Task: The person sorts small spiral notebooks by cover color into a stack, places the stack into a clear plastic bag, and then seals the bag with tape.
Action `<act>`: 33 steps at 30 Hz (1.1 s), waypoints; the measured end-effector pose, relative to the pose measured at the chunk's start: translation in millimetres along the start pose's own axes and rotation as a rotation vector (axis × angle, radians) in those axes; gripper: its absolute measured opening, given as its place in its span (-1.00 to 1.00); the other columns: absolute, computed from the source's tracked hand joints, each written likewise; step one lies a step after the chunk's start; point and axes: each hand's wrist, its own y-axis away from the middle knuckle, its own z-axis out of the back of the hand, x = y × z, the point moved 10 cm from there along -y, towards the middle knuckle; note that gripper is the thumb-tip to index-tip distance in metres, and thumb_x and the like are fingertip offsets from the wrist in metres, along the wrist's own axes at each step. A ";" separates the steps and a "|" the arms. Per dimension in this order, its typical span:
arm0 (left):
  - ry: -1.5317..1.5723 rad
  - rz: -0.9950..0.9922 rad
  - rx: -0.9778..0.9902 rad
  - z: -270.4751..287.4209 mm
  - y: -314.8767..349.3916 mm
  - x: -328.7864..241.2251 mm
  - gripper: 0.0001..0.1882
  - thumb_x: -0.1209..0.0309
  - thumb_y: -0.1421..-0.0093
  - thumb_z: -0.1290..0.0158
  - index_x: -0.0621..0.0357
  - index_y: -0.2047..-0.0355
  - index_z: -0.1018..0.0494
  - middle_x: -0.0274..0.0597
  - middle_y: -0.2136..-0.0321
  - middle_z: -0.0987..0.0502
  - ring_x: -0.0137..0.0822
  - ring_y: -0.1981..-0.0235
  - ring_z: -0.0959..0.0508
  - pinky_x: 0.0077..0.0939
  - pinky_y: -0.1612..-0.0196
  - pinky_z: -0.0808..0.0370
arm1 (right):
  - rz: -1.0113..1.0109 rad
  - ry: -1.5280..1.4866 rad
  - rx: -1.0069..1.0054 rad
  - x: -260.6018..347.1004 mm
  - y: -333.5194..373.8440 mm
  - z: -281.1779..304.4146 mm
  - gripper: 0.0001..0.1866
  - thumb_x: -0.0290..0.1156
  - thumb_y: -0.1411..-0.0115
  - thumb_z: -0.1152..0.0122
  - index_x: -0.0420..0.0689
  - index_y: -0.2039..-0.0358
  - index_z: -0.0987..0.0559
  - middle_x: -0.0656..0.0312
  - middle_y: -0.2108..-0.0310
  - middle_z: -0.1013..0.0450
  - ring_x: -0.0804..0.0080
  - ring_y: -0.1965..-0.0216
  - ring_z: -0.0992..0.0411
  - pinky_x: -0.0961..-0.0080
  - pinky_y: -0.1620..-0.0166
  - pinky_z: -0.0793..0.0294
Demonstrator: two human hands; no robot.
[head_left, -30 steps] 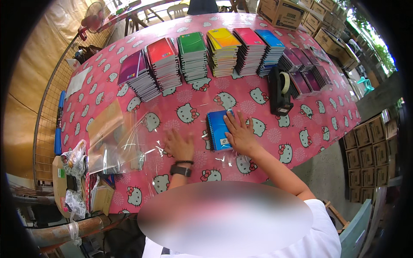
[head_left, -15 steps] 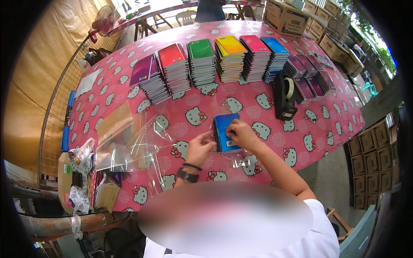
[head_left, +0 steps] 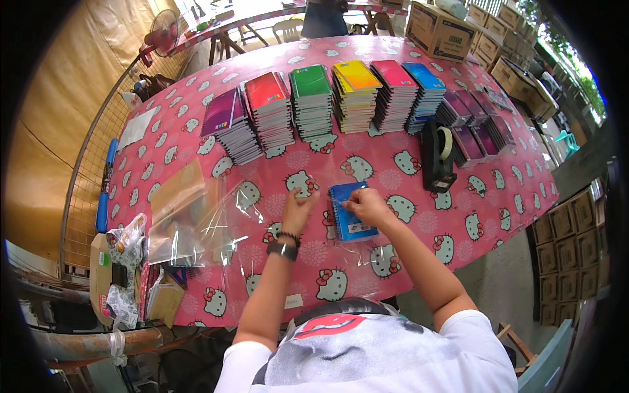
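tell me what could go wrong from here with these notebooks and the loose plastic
The blue notebook could slide or turn: the right hand is on it, but the left hand is apart from it. The clear plastic sheets lie loose near the left forearm, which might drag them. The purple notebook stack is tall, so a bump could topple it.

The person's left forearm (head_left: 263,295) stretched forward, slanting slightly to the right, and the left hand (head_left: 299,208) had its fingers loosely bent. The right forearm (head_left: 422,262) slanted forward and to the left from a bent elbow (head_left: 457,306). The right hand (head_left: 371,206) was curled, its fingertips drawn together and pointing leftward. Both hands were near each other, not touching.
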 end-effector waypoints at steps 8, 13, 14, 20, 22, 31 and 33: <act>0.029 -0.366 0.009 -45.0 -82.5 -81.5 -0.53 0.43 0.00 -0.04 0.24 0.04 -0.29 -0.05 0.40 -0.53 -0.19 0.34 -0.55 -0.39 0.26 -0.46 | 0.025 -0.069 0.026 -3.3 -3.8 -1.2 -0.70 -0.24 -0.07 -0.12 -0.28 0.46 -0.53 -0.04 0.53 -0.46 0.14 0.44 -0.45 0.30 0.33 -0.39; -0.528 -0.797 -0.197 -26.3 34.6 -99.2 -0.49 0.37 -0.13 0.06 0.34 -0.07 -0.16 0.20 -0.15 -0.07 0.11 -0.17 -0.10 -0.09 -0.18 -0.05 | 0.045 -0.155 0.027 -14.0 -5.9 4.8 -0.70 -0.26 -0.08 -0.08 -0.29 0.47 -0.53 -0.02 0.49 -0.48 0.13 0.41 -0.46 0.31 0.30 -0.39; -0.929 -0.713 -0.022 -58.6 65.3 -53.5 -0.43 0.28 -0.12 0.05 0.36 -0.07 -0.14 0.22 -0.16 -0.04 0.16 -0.16 -0.09 -0.08 -0.17 -0.03 | 0.046 -0.171 0.039 -9.9 -6.4 2.1 -0.70 -0.26 -0.07 -0.08 -0.29 0.47 -0.54 -0.02 0.49 -0.48 0.13 0.41 -0.46 0.32 0.30 -0.39; -0.095 -0.588 0.465 -45.0 112.1 -69.3 -0.86 0.48 -0.04 -0.01 0.18 0.36 -0.49 -0.09 0.40 -0.54 -0.11 0.32 -0.53 -0.27 0.15 -0.42 | 0.024 -0.206 0.075 -15.3 -8.0 1.3 -0.70 -0.25 -0.07 -0.08 -0.28 0.51 -0.54 0.02 0.51 -0.49 0.18 0.43 -0.46 0.35 0.32 -0.40; -0.294 -0.635 0.046 -19.5 66.0 -90.5 -0.73 0.50 -0.08 0.02 0.19 0.17 -0.44 -0.01 0.21 -0.48 -0.10 0.16 -0.48 -0.30 0.08 -0.39 | 0.022 -0.192 0.093 -16.0 -6.8 2.0 -0.70 -0.26 -0.07 -0.08 -0.28 0.52 -0.54 0.03 0.51 -0.49 0.21 0.44 -0.46 0.37 0.33 -0.40; -0.341 -0.642 0.335 -69.2 67.7 -34.6 -0.37 0.12 -0.14 0.11 0.16 -0.16 -0.11 0.00 -0.23 0.02 0.04 -0.26 0.09 -0.02 -0.22 0.17 | 0.103 -0.260 0.191 -9.6 -3.6 0.7 -0.82 -0.42 0.04 -0.16 -0.23 0.40 -0.56 0.09 0.46 -0.49 0.27 0.38 -0.45 0.36 0.28 -0.40; -0.385 -0.647 0.411 -71.7 62.6 -35.4 -0.32 0.08 -0.13 0.10 0.17 -0.18 -0.07 0.01 -0.24 0.04 0.04 -0.27 0.10 -0.02 -0.22 0.17 | 0.264 -0.006 0.208 6.4 5.6 3.5 -0.72 -0.46 0.11 -0.21 -0.18 0.30 -0.54 0.14 0.30 -0.47 0.26 0.21 -0.39 0.26 0.18 -0.36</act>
